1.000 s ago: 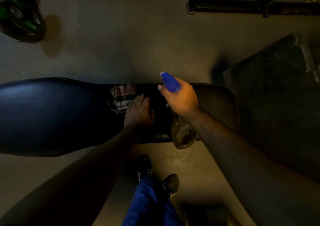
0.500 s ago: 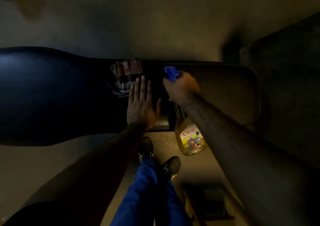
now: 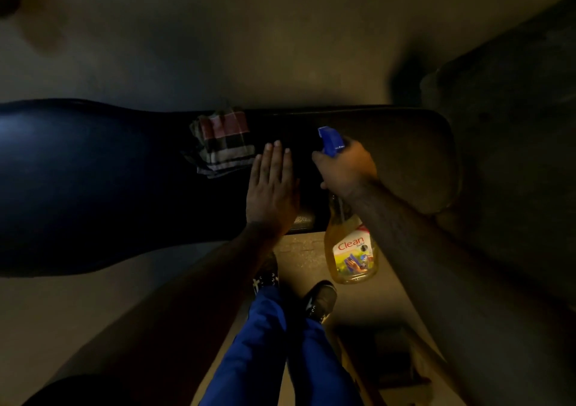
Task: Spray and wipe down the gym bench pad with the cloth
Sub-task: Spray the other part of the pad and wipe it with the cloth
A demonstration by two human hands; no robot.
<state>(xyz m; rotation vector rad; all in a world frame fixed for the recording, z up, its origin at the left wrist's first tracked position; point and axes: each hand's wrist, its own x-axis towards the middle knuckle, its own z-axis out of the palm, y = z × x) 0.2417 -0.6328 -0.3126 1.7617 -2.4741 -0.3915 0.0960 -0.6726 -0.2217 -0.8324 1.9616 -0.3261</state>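
The dark pad [image 3: 93, 181] runs across the view from left to right, glossy at its wide left part and duller at its right end. A folded checked cloth [image 3: 222, 140] lies on it near the far edge, a little left of the middle. The left hand [image 3: 270, 187] lies flat on the pad, palm down, fingers straight and close together; its fingertips come just beside the cloth's near right corner, and whether they touch it cannot be told in the dim light. This grip is fully open and holds nothing. The right hand [image 3: 346, 169] is over the pad, just right of the left hand, with its grip curled tight round the neck of a spray bottle [image 3: 350, 250]. The blue nozzle [image 3: 331, 139] sticks out above the fingers and points to the far left, towards the cloth. The bottle's body hangs below the wrist, past the pad's near edge, half full of yellow liquid, with a label reading "Clean". Beneath, blue trousers [image 3: 268, 343] and two dark shoes [image 3: 321, 301] stand on the floor [image 3: 218, 47].
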